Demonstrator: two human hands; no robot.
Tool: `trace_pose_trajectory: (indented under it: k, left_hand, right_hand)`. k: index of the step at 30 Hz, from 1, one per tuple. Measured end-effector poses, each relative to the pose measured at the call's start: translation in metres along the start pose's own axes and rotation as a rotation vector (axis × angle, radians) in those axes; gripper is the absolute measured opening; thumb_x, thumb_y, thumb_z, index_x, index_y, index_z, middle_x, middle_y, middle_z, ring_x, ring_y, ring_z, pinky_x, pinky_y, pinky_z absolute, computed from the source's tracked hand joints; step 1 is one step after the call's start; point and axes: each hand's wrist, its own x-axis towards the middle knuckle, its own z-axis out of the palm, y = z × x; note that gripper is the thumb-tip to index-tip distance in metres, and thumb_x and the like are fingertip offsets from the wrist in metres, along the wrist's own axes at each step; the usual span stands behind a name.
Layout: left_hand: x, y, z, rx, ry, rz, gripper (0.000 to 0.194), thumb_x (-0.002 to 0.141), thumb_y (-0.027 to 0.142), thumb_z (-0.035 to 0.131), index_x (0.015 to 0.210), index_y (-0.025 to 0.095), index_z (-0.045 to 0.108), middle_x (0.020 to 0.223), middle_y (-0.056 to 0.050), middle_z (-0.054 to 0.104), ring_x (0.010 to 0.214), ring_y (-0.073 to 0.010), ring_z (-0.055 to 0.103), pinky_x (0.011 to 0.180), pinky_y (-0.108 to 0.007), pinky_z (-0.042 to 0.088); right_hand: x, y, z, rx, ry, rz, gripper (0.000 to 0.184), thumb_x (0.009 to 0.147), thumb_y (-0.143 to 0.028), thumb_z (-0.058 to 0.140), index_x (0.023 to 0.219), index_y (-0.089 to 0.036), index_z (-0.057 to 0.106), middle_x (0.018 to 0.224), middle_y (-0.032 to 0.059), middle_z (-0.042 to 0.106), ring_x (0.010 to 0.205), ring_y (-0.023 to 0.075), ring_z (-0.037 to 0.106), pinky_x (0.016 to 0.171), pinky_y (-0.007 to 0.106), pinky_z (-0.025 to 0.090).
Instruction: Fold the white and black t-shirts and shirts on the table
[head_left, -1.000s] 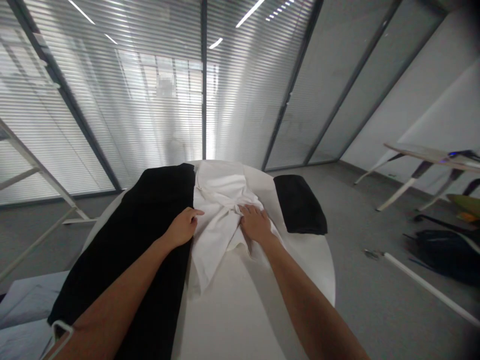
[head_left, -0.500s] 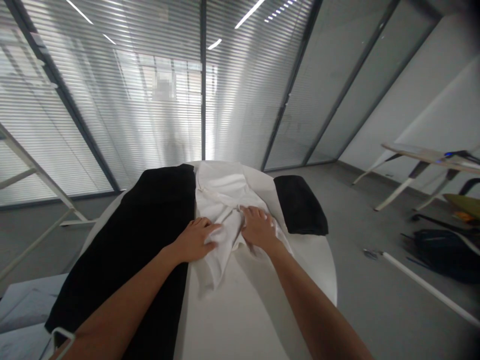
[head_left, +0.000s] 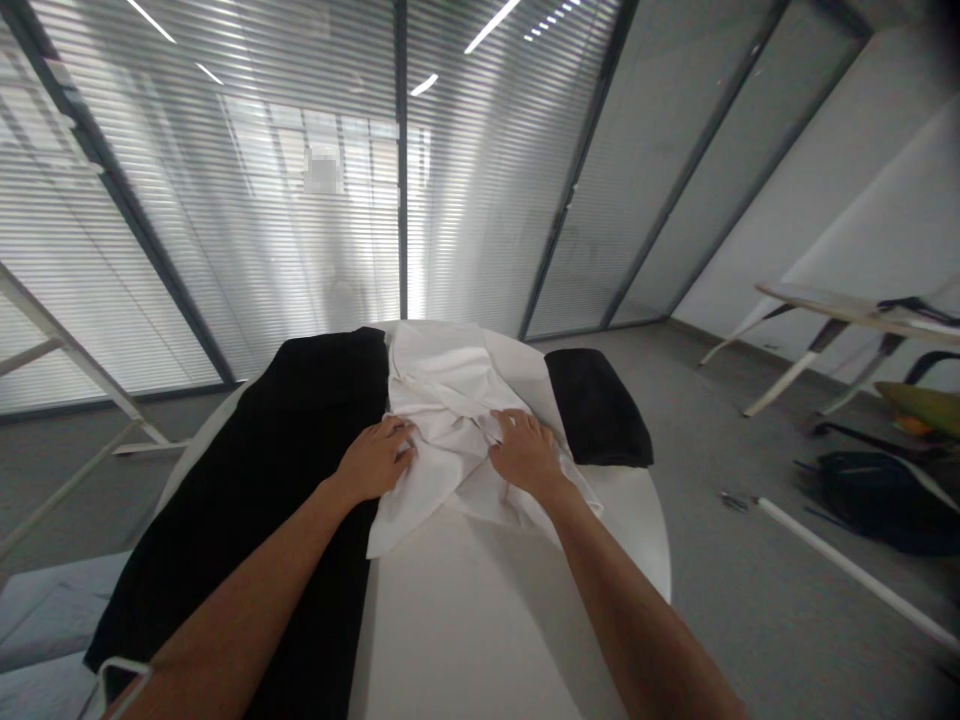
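left hand: on the white cloth point(head_left: 442, 440) at frame centre, wrist and forearm passing over the black cloth point(head_left: 247, 530).
right hand: point(head_left: 526, 453) on the cloth's right part, just left of the folded black cloth point(head_left: 598, 410).
left hand spot: point(head_left: 375, 460) at the cloth's left side, near where white meets black.
grip left: fingers curled onto the fabric, no clear clench; cannot tell if pinching.
grip right: released, fingers lying flat on the fabric, nothing grasped.
white cloth: mid-frame on the round table point(head_left: 465, 620), between both black pieces, its top part fairly smooth, the middle bunched in creases under the hands.
white cloth lower edge: loose, uneven, corner hanging lower left over the black cloth's edge.
done: black cloth lies long and flat on the left; the smaller black piece sits folded on the right.
left: white cloth is not flat or squared; creases and a loose lower edge remain.
rest: slatted blinds point(head_left: 225, 200) behind glass across the top of the frame; desk point(head_left: 825, 305) at right; black bag point(head_left: 877, 505) on the floor lower right; white tube point(head_left: 847, 570) on the floor beside it.
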Motion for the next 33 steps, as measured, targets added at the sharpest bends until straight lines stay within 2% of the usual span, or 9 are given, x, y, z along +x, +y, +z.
trace_pose_trajectory:
  k: [3, 6, 9, 14, 20, 22, 24, 28, 33]
  left_hand:
    - [0.004, -0.003, 0.005, 0.001, 0.043, -0.027, 0.046, 0.094, 0.038, 0.040, 0.132, 0.018, 0.055, 0.138, -0.011, 0.053, 0.129, -0.0256, 0.047, 0.109, -0.041, 0.036]
    - [0.007, -0.007, 0.008, -0.027, 0.075, -0.063, 0.043, 0.093, 0.038, 0.042, 0.129, 0.019, 0.058, 0.137, -0.009, 0.055, 0.130, -0.0235, 0.047, 0.109, -0.040, 0.036]
    - [0.010, -0.012, 0.011, -0.059, 0.098, -0.109, 0.040, 0.093, 0.036, 0.043, 0.124, 0.020, 0.062, 0.135, -0.008, 0.058, 0.131, -0.0216, 0.046, 0.110, -0.039, 0.036]
    - [0.015, -0.019, 0.012, -0.122, 0.104, -0.140, 0.037, 0.091, 0.032, 0.046, 0.121, 0.019, 0.064, 0.133, -0.008, 0.060, 0.131, -0.0206, 0.047, 0.111, -0.038, 0.035]
    - [0.017, -0.025, 0.014, -0.228, 0.168, -0.170, 0.033, 0.088, 0.027, 0.049, 0.114, 0.019, 0.067, 0.126, -0.007, 0.065, 0.122, -0.0195, 0.056, 0.108, -0.034, 0.039]
    - [0.016, -0.025, 0.013, -0.265, 0.190, -0.186, 0.032, 0.087, 0.028, 0.050, 0.112, 0.018, 0.068, 0.123, -0.007, 0.066, 0.119, -0.0202, 0.057, 0.107, -0.035, 0.040]
    - [0.014, -0.023, 0.011, -0.297, 0.226, -0.176, 0.030, 0.087, 0.027, 0.049, 0.108, 0.018, 0.069, 0.118, -0.007, 0.068, 0.115, -0.0199, 0.059, 0.105, -0.036, 0.042]
    - [0.005, -0.011, -0.002, -0.281, 0.277, -0.048, 0.026, 0.085, 0.026, 0.052, 0.102, 0.020, 0.071, 0.110, -0.007, 0.069, 0.110, -0.0203, 0.060, 0.103, -0.040, 0.043]
    - [-0.015, 0.022, -0.021, -0.204, 0.162, 0.142, 0.034, 0.085, 0.031, 0.056, 0.117, 0.024, 0.066, 0.126, -0.008, 0.060, 0.121, -0.0228, 0.052, 0.108, -0.041, 0.037]
  right_hand:
    - [0.001, -0.008, -0.007, 0.143, -0.017, -0.116, 0.033, 0.082, -0.019, 0.048, 0.112, -0.020, 0.061, 0.110, 0.0089, 0.064, 0.102, 0.0215, 0.057, 0.087, 0.031, 0.039]
    - [-0.002, -0.014, -0.008, 0.266, -0.169, -0.335, 0.020, 0.081, -0.017, 0.048, 0.093, -0.021, 0.064, 0.087, 0.0024, 0.068, 0.079, 0.0158, 0.059, 0.072, 0.025, 0.039]
    - [-0.005, -0.017, -0.004, 0.296, -0.219, -0.470, 0.017, 0.075, -0.015, 0.053, 0.082, -0.021, 0.066, 0.082, 0.0012, 0.068, 0.078, 0.0155, 0.059, 0.072, 0.024, 0.038]
    - [-0.003, -0.013, -0.003, 0.379, -0.299, -0.457, 0.019, 0.073, -0.017, 0.053, 0.079, -0.019, 0.071, 0.080, 0.0017, 0.071, 0.074, 0.0147, 0.061, 0.069, 0.022, 0.040]
    - [-0.007, -0.006, -0.010, 0.507, -0.612, -0.315, 0.020, 0.068, -0.018, 0.052, 0.063, -0.016, 0.071, 0.056, 0.0007, 0.065, 0.053, 0.0132, 0.060, 0.052, 0.020, 0.040]
    - [-0.009, -0.007, -0.011, 0.526, -0.653, -0.296, 0.020, 0.067, -0.017, 0.051, 0.059, -0.016, 0.070, 0.054, 0.0013, 0.064, 0.051, 0.0130, 0.060, 0.050, 0.020, 0.040]
    - [-0.009, -0.010, -0.012, 0.486, -0.599, -0.328, 0.020, 0.067, -0.016, 0.051, 0.057, -0.016, 0.068, 0.054, 0.0012, 0.064, 0.051, 0.0124, 0.059, 0.051, 0.020, 0.038]
    - [-0.005, -0.012, -0.013, 0.344, -0.288, -0.370, 0.020, 0.074, -0.018, 0.052, 0.065, -0.019, 0.069, 0.063, 0.0007, 0.068, 0.059, 0.0123, 0.059, 0.057, 0.021, 0.035]
    - [0.003, -0.003, -0.009, 0.183, 0.015, -0.113, 0.024, 0.088, -0.030, 0.046, 0.085, -0.023, 0.069, 0.079, 0.0028, 0.071, 0.075, 0.0164, 0.063, 0.065, 0.024, 0.036]
